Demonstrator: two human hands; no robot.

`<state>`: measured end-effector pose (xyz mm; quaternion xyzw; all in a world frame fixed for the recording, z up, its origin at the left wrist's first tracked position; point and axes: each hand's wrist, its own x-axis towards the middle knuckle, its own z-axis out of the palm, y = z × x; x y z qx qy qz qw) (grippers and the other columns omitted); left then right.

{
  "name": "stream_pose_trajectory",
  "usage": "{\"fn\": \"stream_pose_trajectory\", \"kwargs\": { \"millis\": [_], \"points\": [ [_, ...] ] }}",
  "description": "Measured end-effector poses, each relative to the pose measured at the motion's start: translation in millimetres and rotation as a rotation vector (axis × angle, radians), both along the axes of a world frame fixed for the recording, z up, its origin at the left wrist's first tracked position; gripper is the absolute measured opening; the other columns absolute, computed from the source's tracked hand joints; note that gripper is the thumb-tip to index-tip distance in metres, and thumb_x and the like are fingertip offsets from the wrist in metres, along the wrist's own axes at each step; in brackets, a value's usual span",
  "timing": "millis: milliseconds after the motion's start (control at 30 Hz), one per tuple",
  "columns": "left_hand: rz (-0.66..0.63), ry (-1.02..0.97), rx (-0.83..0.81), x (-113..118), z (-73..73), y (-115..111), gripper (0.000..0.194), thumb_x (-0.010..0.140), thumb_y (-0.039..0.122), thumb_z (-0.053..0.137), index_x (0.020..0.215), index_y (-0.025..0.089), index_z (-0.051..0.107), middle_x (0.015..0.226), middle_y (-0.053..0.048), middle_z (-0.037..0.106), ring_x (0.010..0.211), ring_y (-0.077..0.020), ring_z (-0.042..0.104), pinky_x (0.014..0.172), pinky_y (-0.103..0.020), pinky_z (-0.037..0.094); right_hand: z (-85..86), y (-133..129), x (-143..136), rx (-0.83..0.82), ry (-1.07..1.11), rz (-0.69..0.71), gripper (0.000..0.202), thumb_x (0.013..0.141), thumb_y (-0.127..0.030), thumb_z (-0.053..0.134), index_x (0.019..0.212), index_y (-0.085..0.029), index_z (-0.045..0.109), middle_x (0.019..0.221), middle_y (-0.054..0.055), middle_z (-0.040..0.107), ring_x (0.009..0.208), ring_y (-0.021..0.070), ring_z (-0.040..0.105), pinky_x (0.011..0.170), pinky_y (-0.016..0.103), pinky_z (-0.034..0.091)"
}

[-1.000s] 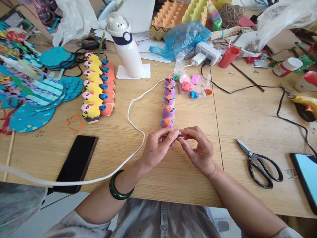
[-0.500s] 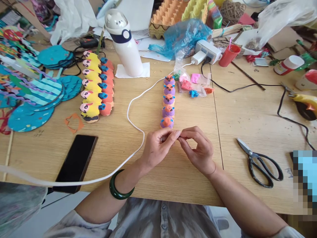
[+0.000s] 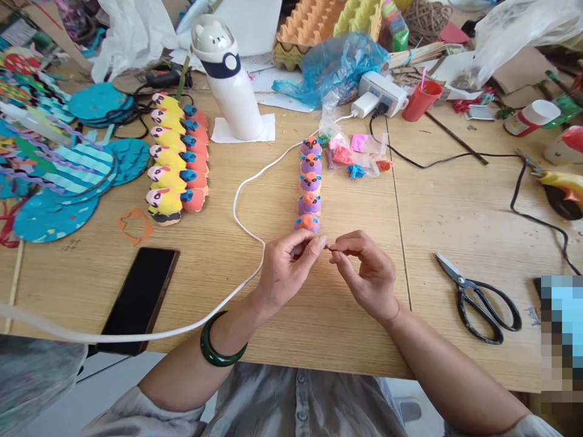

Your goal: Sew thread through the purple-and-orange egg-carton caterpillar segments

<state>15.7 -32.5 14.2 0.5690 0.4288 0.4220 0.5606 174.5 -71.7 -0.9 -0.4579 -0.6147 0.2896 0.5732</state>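
Observation:
My left hand [image 3: 289, 264] and my right hand [image 3: 367, 270] meet fingertip to fingertip, both pinched on a tiny dark piece [image 3: 328, 247] that shows as a thin strand between them. Its kind is too small to make out. Just beyond my fingers runs a row of purple and orange painted egg-carton figures [image 3: 310, 182] with blue ears. The farther ones bear dark marks like eyes; on the nearest, orange on top, I see no such marks. Small bags of coloured clay [image 3: 348, 152] lie right of the row's far end.
Left stand yellow and red painted egg-carton rows [image 3: 168, 158], a phone [image 3: 139, 297] and blue discs [image 3: 59, 212]. A white cable [image 3: 237, 206] curves past my left hand. Scissors [image 3: 473, 297] lie at right. Behind are a white bottle [image 3: 232, 85], a power strip [image 3: 385, 94] and a red cup [image 3: 421, 100].
My fingertips have drawn slightly apart, so the thin dark strand between them now shows. The figures and the other things on the table stay where they were.

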Motion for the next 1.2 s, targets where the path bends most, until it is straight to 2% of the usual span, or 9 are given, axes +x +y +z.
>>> {"fn": "stream_pose_trajectory", "kwargs": {
  "millis": [133,267,400,533,667,767,867,1067,1200],
  "points": [
    [0.134,-0.169,-0.05,-1.1,1.9,7.2,0.029,0.094,0.043,0.07,0.086,0.016,0.073,0.062,0.004,0.054,0.045,-0.0027,0.04,0.041,-0.017,0.03,0.9,1.7,-1.0,-0.228,0.26,-0.009,0.008,0.095,-0.024,0.068,0.096,-0.025,0.075,0.09,0.0,0.068,0.072,0.0113,0.064,0.062,0.027,0.058],
    [0.136,-0.293,-0.074,-1.9,-1.9,12.1,0.023,0.098,0.04,0.067,0.101,0.019,0.076,0.075,0.002,0.064,0.042,-0.0013,0.043,0.039,-0.017,0.031,1.5,7.3,-1.2,-0.403,0.453,-0.043,0.012,0.092,-0.035,0.073,0.097,-0.026,0.077,0.085,-0.002,0.068,0.065,0.0095,0.063,0.061,0.026,0.059],
    [0.12,-0.33,-0.058,-1.4,-5.8,12.3,0.019,0.098,0.035,0.066,0.109,0.022,0.076,0.084,0.001,0.067,0.045,-0.0021,0.049,0.043,-0.017,0.04,1.8,10.0,-0.1,-0.439,0.48,-0.058,0.018,0.083,-0.038,0.082,0.083,-0.023,0.074,0.072,-0.004,0.063,0.058,0.0087,0.062,0.055,0.024,0.054],
    [0.128,-0.356,-0.078,-1.2,-6.4,13.1,0.017,0.097,0.031,0.066,0.108,0.022,0.076,0.083,0.001,0.067,0.047,-0.0025,0.05,0.045,-0.018,0.042,1.2,10.3,0.6,-0.466,0.429,-0.044,0.037,0.09,-0.049,0.072,0.067,-0.02,0.069,0.056,-0.006,0.051,0.049,0.0072,0.054,0.05,0.022,0.05],
    [0.139,-0.368,-0.106,-2.0,-6.5,14.2,0.017,0.095,0.027,0.066,0.107,0.021,0.076,0.083,0.001,0.067,0.047,-0.0025,0.05,0.045,-0.018,0.042,-1.5,11.9,0.5,-0.472,0.492,-0.067,0.032,0.085,-0.048,0.079,0.073,-0.02,0.071,0.058,-0.006,0.052,0.051,0.0076,0.052,0.052,0.023,0.054],
    [0.136,-0.376,-0.125,-1.8,-6.1,14.3,0.018,0.093,0.025,0.064,0.106,0.021,0.076,0.086,0.001,0.066,0.049,-0.0031,0.051,0.046,-0.019,0.042,-3.5,12.8,0.9,-0.507,0.533,-0.05,0.04,0.088,-0.051,0.074,0.064,-0.02,0.067,0.052,-0.007,0.045,0.046,0.0065,0.042,0.047,0.022,0.051],
    [0.139,-0.38,-0.153,-0.4,-4.3,14.0,0.018,0.089,0.024,0.063,0.102,0.019,0.075,0.084,0.0,0.065,0.049,-0.0034,0.049,0.045,-0.019,0.04,-3.9,13.4,1.5,-0.509,0.537,-0.066,0.034,0.084,-0.05,0.079,0.071,-0.02,0.069,0.058,-0.006,0.051,0.049,0.0072,0.044,0.051,0.024,0.056],
    [0.138,-0.354,-0.168,-0.4,-1.8,11.9,0.015,0.092,0.026,0.066,0.099,0.019,0.077,0.065,0.005,0.05,0.047,-0.0027,0.035,0.046,-0.019,0.031,-2.9,13.8,2.0,-0.539,0.509,-0.065,0.037,0.083,-0.053,0.078,0.071,-0.02,0.067,0.058,-0.006,0.05,0.05,0.0074,0.044,0.051,0.024,0.055],
    [0.12,-0.304,-0.118,-2.1,-3.8,10.2,0.019,0.095,0.034,0.067,0.104,0.021,0.079,0.062,0.005,0.045,0.048,-0.004,0.034,0.046,-0.019,0.029,-1.7,13.3,1.2,-0.565,0.547,-0.04,0.038,0.084,-0.053,0.077,0.069,-0.02,0.066,0.056,-0.007,0.047,0.047,0.0067,0.037,0.05,0.024,0.055]
  ]
}}
